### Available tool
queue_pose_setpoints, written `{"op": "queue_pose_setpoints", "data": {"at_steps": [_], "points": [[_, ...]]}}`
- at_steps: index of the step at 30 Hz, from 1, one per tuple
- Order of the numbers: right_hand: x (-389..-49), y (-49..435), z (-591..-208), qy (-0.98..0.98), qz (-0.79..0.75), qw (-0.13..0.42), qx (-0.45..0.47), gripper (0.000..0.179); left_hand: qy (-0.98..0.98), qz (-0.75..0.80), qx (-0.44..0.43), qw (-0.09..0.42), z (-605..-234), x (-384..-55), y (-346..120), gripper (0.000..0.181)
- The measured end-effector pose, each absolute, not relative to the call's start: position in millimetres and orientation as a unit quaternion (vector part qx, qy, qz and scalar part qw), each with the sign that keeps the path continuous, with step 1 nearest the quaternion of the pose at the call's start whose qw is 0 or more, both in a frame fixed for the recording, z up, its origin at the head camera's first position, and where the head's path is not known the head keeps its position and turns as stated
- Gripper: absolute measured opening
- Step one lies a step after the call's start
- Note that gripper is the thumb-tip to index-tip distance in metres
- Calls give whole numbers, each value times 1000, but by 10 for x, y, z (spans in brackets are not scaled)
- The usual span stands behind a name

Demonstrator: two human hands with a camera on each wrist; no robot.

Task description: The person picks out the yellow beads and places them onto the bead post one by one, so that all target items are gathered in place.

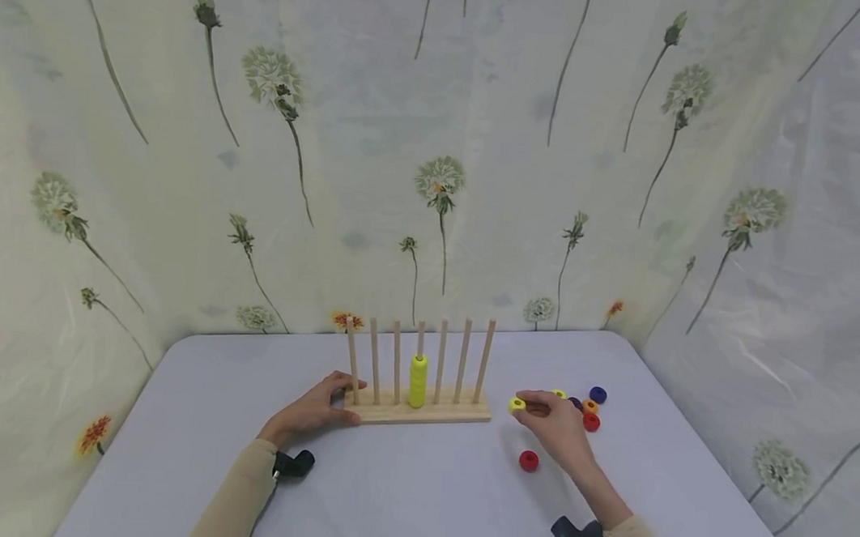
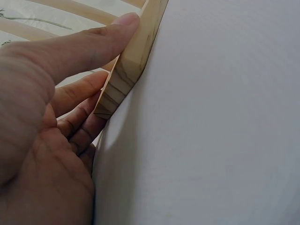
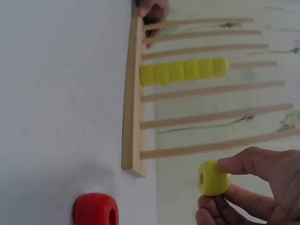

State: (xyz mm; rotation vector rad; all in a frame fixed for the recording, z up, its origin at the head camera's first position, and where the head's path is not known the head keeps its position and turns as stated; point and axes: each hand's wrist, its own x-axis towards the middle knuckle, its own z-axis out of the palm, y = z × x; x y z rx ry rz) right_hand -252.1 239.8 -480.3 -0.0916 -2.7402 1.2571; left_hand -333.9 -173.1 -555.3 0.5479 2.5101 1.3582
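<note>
A wooden peg stand (image 1: 422,415) with a row of upright pegs stands on the table. Its middle peg carries a stack of yellow beads (image 1: 417,381), with the bare peg top showing above them. My left hand (image 1: 313,405) grips the left end of the base, thumb along the front edge and fingers behind, as the left wrist view shows. Right of the stand, my right hand (image 1: 556,429) pinches a yellow bead (image 3: 213,178) between thumb and fingers, its hole visible. A red bead (image 1: 528,461) lies on the table below that hand.
Beyond my right hand lie several loose beads: a dark blue bead (image 1: 598,395), an orange bead (image 1: 590,407), a red bead (image 1: 591,423) and a partly hidden yellow bead (image 1: 558,394). A flower-printed curtain (image 1: 376,176) hangs behind the white table (image 1: 418,495).
</note>
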Motion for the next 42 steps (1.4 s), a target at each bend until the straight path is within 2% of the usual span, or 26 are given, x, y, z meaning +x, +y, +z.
{"op": "queue_pose_setpoints", "data": {"at_steps": [6,14,22,33,42], "points": [[-2414,2156,-4603,-904,424,43,17,31,856,463,199,118,-5537,-3366,-1730,61],[-2401,1800,-4279,-908,412,49,50,29,856,456,216,113,-5534,-3379,-1742,62],[-2435,1458,-3976,-892,435,110,51,30,855,457,215,116,-5548,-3393,-1747,61],[-2567,1094,-3779,-856,477,193,49,30,841,479,217,127,-5570,-3375,-1750,59],[-2715,928,-3641,-852,478,207,58,30,846,475,205,129,-5558,-3363,-1775,61]]}}
